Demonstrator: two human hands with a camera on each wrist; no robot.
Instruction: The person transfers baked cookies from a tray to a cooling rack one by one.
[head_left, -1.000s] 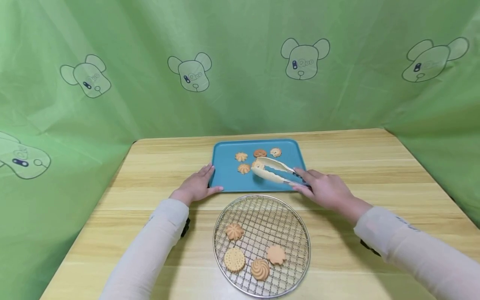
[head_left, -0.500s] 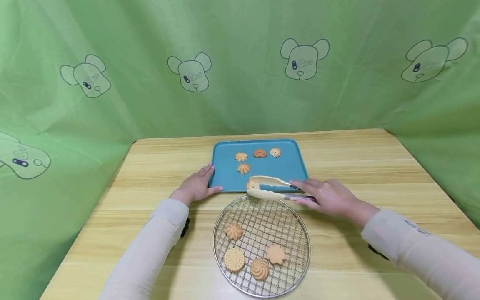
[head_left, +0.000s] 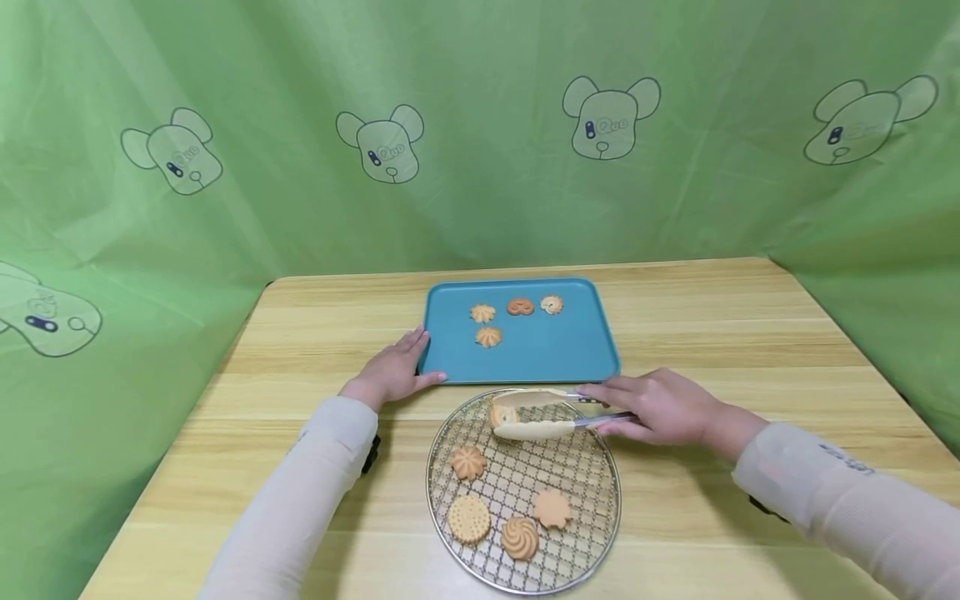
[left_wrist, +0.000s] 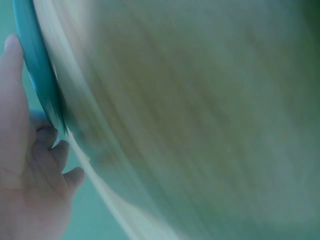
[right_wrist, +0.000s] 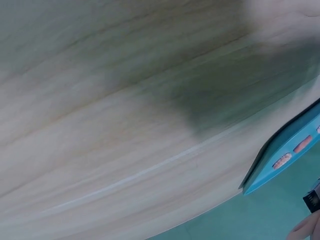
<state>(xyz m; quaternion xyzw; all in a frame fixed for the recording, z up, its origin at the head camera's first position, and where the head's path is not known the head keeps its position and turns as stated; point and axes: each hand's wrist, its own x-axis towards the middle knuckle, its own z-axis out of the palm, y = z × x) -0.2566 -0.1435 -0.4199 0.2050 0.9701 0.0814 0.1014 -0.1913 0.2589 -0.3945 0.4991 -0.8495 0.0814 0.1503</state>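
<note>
Broadly, the worktop spans the lower frame, bearing a tray at centre and a rack below it. The left hand, thumb spread from fingers, rests on the tray's lower-left corner; the right hand grips tongs pinching a cookie over the rack's upper left. Only the head view shows the rack; the left wrist view adds the left hand's palm side.

We see the tongs partly hiding one cookie. The right wrist view's edge crops the right hand.
</note>
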